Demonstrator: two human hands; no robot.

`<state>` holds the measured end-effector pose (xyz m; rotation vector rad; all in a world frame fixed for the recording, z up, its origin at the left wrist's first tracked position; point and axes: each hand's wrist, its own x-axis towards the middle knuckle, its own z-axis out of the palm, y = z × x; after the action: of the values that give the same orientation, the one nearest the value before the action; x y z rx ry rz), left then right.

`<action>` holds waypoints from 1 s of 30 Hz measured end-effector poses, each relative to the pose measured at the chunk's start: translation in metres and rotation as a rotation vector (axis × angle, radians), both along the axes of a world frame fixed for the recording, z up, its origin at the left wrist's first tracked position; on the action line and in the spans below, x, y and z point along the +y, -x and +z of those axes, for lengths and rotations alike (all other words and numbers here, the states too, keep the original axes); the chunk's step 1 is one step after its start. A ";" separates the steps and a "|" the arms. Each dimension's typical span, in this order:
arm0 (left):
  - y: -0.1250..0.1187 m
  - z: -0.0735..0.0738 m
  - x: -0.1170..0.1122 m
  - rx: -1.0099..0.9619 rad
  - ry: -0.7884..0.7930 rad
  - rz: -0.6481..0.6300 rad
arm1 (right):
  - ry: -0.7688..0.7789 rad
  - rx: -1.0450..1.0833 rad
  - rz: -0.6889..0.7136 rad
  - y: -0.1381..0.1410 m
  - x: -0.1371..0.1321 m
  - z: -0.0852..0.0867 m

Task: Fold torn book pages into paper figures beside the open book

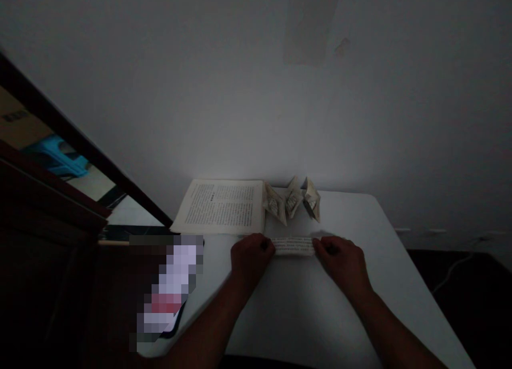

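A narrow folded strip of printed paper (293, 246) stretches between my two hands, low over the white table. My left hand (251, 259) pinches its left end, with the fingers curled. At the other end, my right hand (343, 262) grips the paper in the same way. Lines of text run along the strip's visible face; its ends are hidden in my fingers. Just beyond it stand three folded paper boats (292, 198), made from printed pages. To their left lies a stack of loose printed pages or an open book (222, 206).
A blurred-out phone (174, 289) lies at the table's left edge, near my left forearm. The white table (348, 209) meets a grey wall (240, 91) at the back. Left of it are a dark-framed mirror (80, 137) and a blue plastic stool (60, 155).
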<state>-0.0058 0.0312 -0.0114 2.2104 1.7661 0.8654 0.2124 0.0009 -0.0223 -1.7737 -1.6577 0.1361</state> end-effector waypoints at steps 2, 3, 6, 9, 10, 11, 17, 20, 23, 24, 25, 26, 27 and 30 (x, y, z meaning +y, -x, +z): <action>0.000 -0.002 0.000 0.116 -0.032 -0.046 | -0.011 -0.208 0.043 0.001 0.000 0.002; 0.000 -0.003 -0.001 0.158 -0.052 -0.064 | -0.016 -0.285 0.060 0.002 0.000 0.003; -0.001 -0.002 -0.002 0.250 -0.108 -0.113 | -0.008 -0.428 0.084 0.006 -0.001 0.007; -0.001 0.002 -0.002 0.312 -0.121 -0.157 | 0.011 -0.489 0.081 0.008 -0.002 0.007; -0.001 0.003 -0.002 0.323 -0.118 -0.162 | 0.000 -0.490 0.080 0.009 -0.003 0.007; -0.002 0.004 -0.003 0.328 -0.113 -0.164 | -0.026 -0.483 0.075 0.009 -0.002 0.007; -0.005 0.003 -0.004 0.262 -0.143 -0.249 | -0.214 -0.388 0.248 0.009 0.002 -0.001; -0.005 0.001 -0.002 0.256 -0.128 -0.398 | -0.175 -0.337 0.419 0.009 0.003 -0.004; -0.003 0.002 0.000 0.273 -0.074 -0.477 | -0.126 -0.315 0.462 0.008 0.002 0.000; -0.003 0.003 0.000 0.282 -0.059 -0.484 | -0.108 -0.308 0.486 0.007 0.001 0.003; -0.002 0.005 0.000 0.289 -0.046 -0.486 | -0.089 -0.301 0.516 0.005 0.000 0.007; -0.003 0.007 -0.001 0.296 -0.036 -0.485 | -0.066 -0.293 0.547 0.003 -0.001 0.011; -0.003 0.009 -0.002 0.301 -0.028 -0.482 | -0.042 -0.289 0.576 0.002 -0.001 0.014; -0.004 0.016 -0.005 0.300 -0.014 -0.476 | -0.009 -0.290 0.628 -0.003 -0.001 0.021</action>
<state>-0.0020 0.0264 0.0042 2.7136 1.2319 0.4612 0.2155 0.0000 -0.0008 -1.2499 -2.3789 0.1558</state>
